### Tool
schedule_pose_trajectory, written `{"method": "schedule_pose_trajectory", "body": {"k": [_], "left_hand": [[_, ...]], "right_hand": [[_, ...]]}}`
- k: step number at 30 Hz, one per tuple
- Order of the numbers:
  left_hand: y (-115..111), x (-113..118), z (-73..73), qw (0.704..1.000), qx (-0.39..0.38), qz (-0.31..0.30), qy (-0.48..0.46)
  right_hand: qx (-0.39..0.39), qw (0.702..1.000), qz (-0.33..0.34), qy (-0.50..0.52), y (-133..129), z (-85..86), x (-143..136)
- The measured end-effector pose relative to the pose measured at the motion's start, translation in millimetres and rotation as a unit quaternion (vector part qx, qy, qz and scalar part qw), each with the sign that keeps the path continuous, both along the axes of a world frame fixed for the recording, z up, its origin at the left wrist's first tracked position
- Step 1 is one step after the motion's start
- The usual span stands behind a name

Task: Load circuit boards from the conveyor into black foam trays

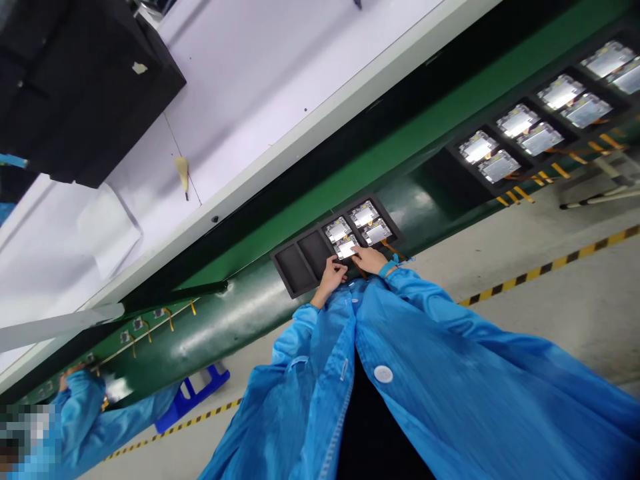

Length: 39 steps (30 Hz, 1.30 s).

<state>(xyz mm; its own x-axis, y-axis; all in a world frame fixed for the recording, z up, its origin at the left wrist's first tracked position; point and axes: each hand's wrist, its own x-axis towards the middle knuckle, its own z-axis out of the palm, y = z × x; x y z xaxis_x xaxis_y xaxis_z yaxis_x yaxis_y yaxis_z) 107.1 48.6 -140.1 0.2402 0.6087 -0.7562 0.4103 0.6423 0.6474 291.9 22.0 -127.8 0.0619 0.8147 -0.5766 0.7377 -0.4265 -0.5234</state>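
A black foam tray (295, 291) lies on the green bench in front of me. Its two left compartments are bare, while the two right ones hold circuit boards with silver shields. My right hand (369, 259) has its fingertips on the near edge of a board (346, 248) in the third compartment from the left. My left hand (332, 276) is at the tray's near edge, just left of that board, its thumb and forefinger apart and nothing visible between them. Orange flex strips (391, 248) stick out past the tray's near edge by my right wrist.
Another black tray (475, 175) with several boards and orange strips lies to the right. Beyond the bench runs a white shelf (280, 87) with black boxes (90, 87). At the lower left, a person in blue sleeves (83, 400) works beside a blue stool (193, 400).
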Motion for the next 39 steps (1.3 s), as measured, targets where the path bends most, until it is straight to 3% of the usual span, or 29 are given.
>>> {"method": "schedule_pose_trajectory", "body": {"k": [4, 11, 19, 23, 29, 33, 39], "left_hand": [[2, -1, -1.7, 1.0, 0.009, -0.015, -0.007], [0, 1, -2.3, 0.999, -0.01, -0.029, -0.033], [-3, 10, -5.4, 0.988, -0.112, 0.045, -0.101], [-6, 9, -2.9, 0.986, -0.115, 0.049, -0.113], [-6, -13, 8.1, 0.986, -0.048, 0.095, -0.126], [-11, -33, 11.4, 0.98, -0.016, 0.161, -0.118], [-18, -68, 5.4, 0.966, -0.002, 0.225, -0.124]], "right_hand": [[-0.034, 0.998, 0.016, -0.041, -1, 6.9, -4], [-0.053, 0.997, -0.018, -0.048, -5, 17.1, 2], [-0.04, 0.997, 0.013, -0.063, -2, 16.0, -10], [-0.04, 0.997, 0.032, -0.062, -4, 13.0, -15], [0.079, 0.989, 0.082, -0.096, 8, 14.8, -24], [0.067, 0.982, 0.096, -0.148, 22, 13.4, -34], [0.045, 0.97, 0.107, -0.215, 24, 1.9, -42]]}}
